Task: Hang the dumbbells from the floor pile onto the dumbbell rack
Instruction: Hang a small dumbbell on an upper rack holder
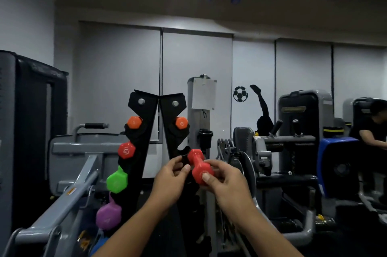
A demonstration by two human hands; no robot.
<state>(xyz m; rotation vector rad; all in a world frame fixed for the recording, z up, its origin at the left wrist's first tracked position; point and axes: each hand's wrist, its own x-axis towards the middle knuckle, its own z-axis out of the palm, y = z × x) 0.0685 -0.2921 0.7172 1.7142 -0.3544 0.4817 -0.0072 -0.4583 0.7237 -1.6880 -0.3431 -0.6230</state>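
Holding: right hand (225, 181) has its grip closed round the near head of a red dumbbell (199, 165), thumb laid across the top of that head, fingers curled beneath.
Left grip: left hand (171, 175) is partly closed, thumb and fingers curled round the black hook of the dumbbell rack (146, 143) just beside the red dumbbell; whether it also touches the dumbbell's handle cannot be told.
Task item position: red dumbbell is raised at the second notch of the rack's right arm, tilted, far head against the open hook, near head toward the camera; not seated in the notch.
Rack: black, two arms spread in a V, a bolt near the top of each.
Count, left arm: four heads showing, top to bottom, orange dumbbell (134, 122), second red dumbbell (126, 150), green dumbbell (117, 180), purple dumbbell (109, 216).
Count, right arm: one orange head (181, 123) in the top notch.
Obstructions: both forearms cover the lower right arm of the rack; its lower notches cannot be seen.
Surroundings: grey machine frame (69, 189) at left, close to the rack; weight machine (270, 152) just right of the hands; football sticker (240, 94) on the wall; a person in black (374, 129) at far right.
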